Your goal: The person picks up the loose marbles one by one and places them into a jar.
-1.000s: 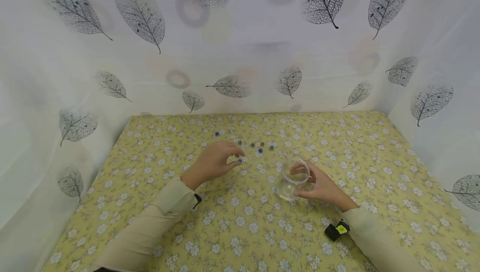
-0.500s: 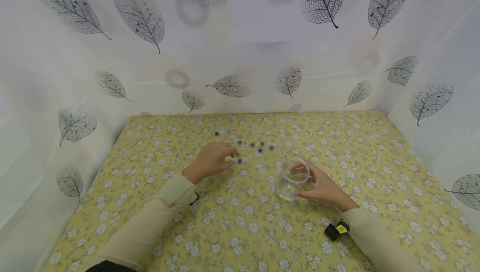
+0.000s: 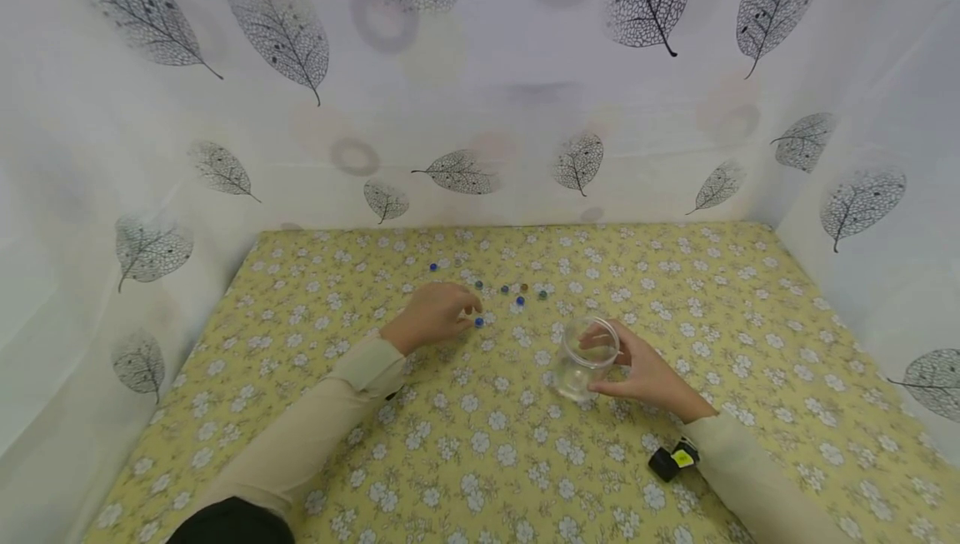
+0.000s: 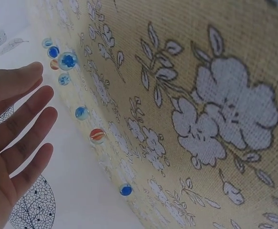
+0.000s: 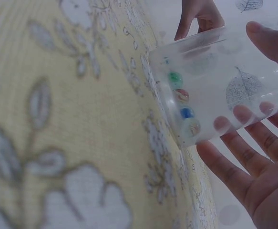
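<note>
In the head view my left hand (image 3: 433, 313) hovers over the cloth with bent fingers, its tips just left of a blue marble (image 3: 479, 322). The left wrist view shows the same hand (image 4: 19, 119) with fingers apart and nothing held, the nearest marble (image 4: 67, 60) beyond the thumb tip. My right hand (image 3: 648, 369) holds a clear jar (image 3: 573, 377) from its right side, thumb and fingers around the wall. The jar stands on the cloth, mouth up and slightly tilted in view. Several marbles (image 5: 187, 113) show through its wall in the right wrist view.
Past the left hand lie several more marbles, among them a blue one (image 3: 521, 301), an orange one (image 3: 524, 287) and a far blue one (image 3: 433, 267). A yellow floral cloth (image 3: 480, 477) covers the table. White leaf-print curtains (image 3: 495, 111) enclose the back and sides.
My left hand drew back slightly left from the blue marble, then turned and came a little to the right again. The marble beside it and the right hand with the jar stayed put.
</note>
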The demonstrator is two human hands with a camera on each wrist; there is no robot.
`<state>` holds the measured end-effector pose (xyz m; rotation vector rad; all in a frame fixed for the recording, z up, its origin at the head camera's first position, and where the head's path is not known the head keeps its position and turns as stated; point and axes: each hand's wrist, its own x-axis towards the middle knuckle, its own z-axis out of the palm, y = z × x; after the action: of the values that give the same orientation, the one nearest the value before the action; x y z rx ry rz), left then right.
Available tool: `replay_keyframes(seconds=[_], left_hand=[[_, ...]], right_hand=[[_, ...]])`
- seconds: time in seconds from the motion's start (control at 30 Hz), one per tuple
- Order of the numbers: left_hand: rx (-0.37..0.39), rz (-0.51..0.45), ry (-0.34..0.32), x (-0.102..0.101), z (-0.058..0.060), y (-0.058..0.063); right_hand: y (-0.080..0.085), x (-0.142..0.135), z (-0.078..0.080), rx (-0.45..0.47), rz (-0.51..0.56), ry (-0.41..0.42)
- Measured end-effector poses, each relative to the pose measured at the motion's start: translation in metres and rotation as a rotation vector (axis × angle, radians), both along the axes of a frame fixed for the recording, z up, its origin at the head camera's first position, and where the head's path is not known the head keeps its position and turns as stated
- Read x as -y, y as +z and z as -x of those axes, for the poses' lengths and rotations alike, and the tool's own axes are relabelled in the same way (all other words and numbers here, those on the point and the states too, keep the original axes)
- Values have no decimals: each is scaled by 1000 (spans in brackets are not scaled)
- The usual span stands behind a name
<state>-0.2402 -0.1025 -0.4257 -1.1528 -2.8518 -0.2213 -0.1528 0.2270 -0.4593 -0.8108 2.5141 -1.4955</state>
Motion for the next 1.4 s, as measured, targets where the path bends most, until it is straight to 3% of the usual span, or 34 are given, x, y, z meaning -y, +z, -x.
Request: replay_keyframes(seconds=[0.57,1.07,1.4], left_hand=[[43,42,-61,-11,11,-7],[-7,117,-94,-17,13,-11],[-15,118,-97,-17,18,-19]], right_hand=[[-1,0,1,-6,2,5],[-1,0,0,-11,4,5],[0,-1,0,-8,-18,-4]])
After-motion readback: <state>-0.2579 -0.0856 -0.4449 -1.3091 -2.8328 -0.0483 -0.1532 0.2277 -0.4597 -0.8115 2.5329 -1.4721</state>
